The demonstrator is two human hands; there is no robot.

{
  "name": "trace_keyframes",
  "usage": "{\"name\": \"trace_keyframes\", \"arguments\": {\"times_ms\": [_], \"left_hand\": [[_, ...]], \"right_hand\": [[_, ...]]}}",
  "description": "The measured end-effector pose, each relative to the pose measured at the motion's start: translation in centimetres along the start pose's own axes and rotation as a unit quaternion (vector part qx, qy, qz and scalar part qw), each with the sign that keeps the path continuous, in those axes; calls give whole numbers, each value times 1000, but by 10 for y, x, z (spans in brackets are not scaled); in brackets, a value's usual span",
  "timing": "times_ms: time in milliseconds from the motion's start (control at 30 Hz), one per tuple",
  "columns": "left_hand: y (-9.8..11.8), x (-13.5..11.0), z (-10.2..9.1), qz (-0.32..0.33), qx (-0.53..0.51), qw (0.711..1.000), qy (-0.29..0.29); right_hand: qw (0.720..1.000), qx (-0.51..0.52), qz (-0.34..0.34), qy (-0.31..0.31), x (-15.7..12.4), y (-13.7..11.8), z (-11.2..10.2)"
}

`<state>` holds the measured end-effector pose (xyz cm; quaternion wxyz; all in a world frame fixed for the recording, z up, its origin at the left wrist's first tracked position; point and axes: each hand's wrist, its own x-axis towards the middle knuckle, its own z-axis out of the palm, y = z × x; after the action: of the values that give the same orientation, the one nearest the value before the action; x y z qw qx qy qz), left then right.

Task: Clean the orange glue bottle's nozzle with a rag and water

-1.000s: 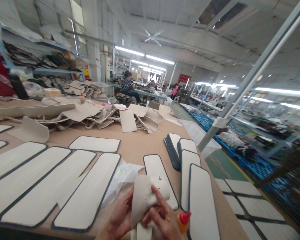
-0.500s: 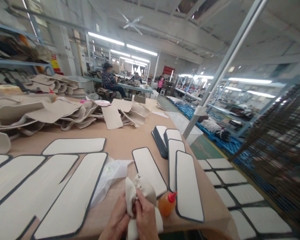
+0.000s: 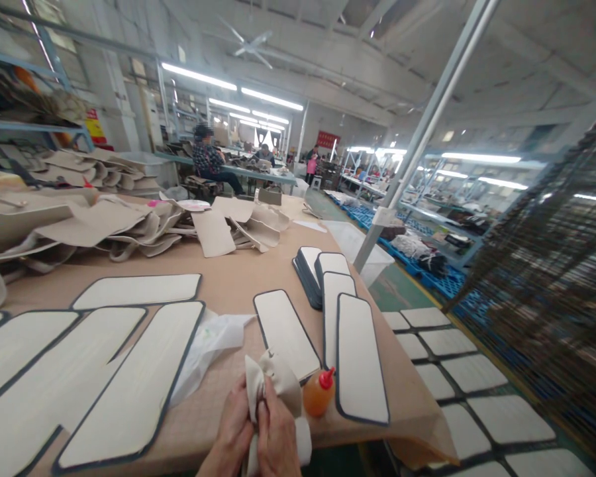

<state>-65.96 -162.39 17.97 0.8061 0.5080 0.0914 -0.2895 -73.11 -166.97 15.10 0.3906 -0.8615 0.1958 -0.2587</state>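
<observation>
A cream-coloured piece of soft sheet material, like leather or fabric (image 3: 284, 383), is folded and bunched up at the table's near edge. My left hand (image 3: 233, 419) grips its left side with curled fingers. From the right, my right hand (image 3: 278, 430) pinches the same piece, thumb and fingers close to the fold. The fingertips meet at the middle, so what lies between them is partly hidden. Just right of my hands stands an orange bottle with a red nozzle (image 3: 319, 392). Behind the piece lies a cream panel with dark edging (image 3: 285, 331).
Overlapping dark-edged panels (image 3: 361, 361) lie at the right; more cover the left (image 3: 134, 377). White thin sheeting (image 3: 211, 344) sits between. Heaped beige pieces (image 3: 99, 225) fill the table's far left. A metal post (image 3: 377, 225) rises beyond the right edge. Panels (image 3: 487, 371) lie below right; people sit farther back.
The view has turned slightly right, so the table and panels appear farther left. Both hands keep hold of the cream piece, whose folds have shifted a little.
</observation>
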Motion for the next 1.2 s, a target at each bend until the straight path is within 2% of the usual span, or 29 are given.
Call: {"name": "trace_keyframes", "arguments": {"times_ms": [133, 300, 500, 667, 767, 833, 900, 967, 1000, 1100, 1167, 1200], "left_hand": [[-8, -3, 3, 5, -17, 1000, 2], [-12, -19, 7, 25, -17, 999, -14], [-13, -35, 13, 44, -7, 998, -51], [-15, -51, 18, 39, -9, 995, -91], [-14, -62, 20, 39, -5, 994, -98], [-11, -71, 21, 47, 2, 994, -103], [-4, -79, 22, 57, 23, 991, -119], [6, -83, 19, 67, 58, 986, -144], [12, -83, 16, 78, 73, 983, -147], [32, -77, -2, 140, 63, 983, -98], [42, -73, -13, 178, 16, 983, -50], [45, -72, -16, 173, 3, 984, -39]], "right_hand": [[996, 72, 26, -37, -12, 9, -8], [988, 132, 24, -79, -26, 18, -25], [963, 224, 26, -145, -42, 20, -40], [973, 198, 28, -118, -51, 16, -58], [967, 219, 38, -121, -53, 10, -69], [946, 278, 67, -151, -56, 1, -76], [899, 372, 113, -200, -58, -11, -84], [850, 445, 150, -238, -60, -20, -100], [837, 460, 167, -246, -59, -22, -111], [838, 457, 204, -216, -54, -15, -156], [854, 461, 175, -163, -48, -2, -184], [858, 467, 154, -149, -45, 5, -192]]}}
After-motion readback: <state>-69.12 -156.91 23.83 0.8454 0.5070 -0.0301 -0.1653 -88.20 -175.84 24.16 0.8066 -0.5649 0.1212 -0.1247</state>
